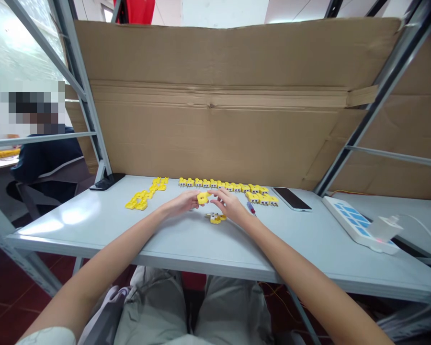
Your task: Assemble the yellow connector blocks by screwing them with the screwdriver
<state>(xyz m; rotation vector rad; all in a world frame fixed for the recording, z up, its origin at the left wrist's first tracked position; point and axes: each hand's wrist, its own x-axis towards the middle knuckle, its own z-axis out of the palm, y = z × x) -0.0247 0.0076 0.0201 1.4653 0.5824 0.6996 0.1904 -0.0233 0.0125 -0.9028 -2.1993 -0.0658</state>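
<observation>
Between my two hands, just above the table, is a small yellow plastic piece (203, 198). My left hand (185, 202) grips its left side with fingers closed. The fingertips of my right hand (229, 203) meet its right edge, thumb and fingers curved around it. Below my right hand, a yellow and white piece with metal parts (215, 218) lies on the table. To the right of that hand rests a screwdriver (251, 207), partly covered by the wrist. Fine details of the held piece are too small to make out.
Yellow pieces stand in a long row (222, 185), with a shorter row (262, 199) at its right. More loose yellow pieces (141, 199) lie left. A phone (292, 199), power strip (355, 225) and cardboard wall (215, 139) surround the workspace. Another person (50, 155) sits far left.
</observation>
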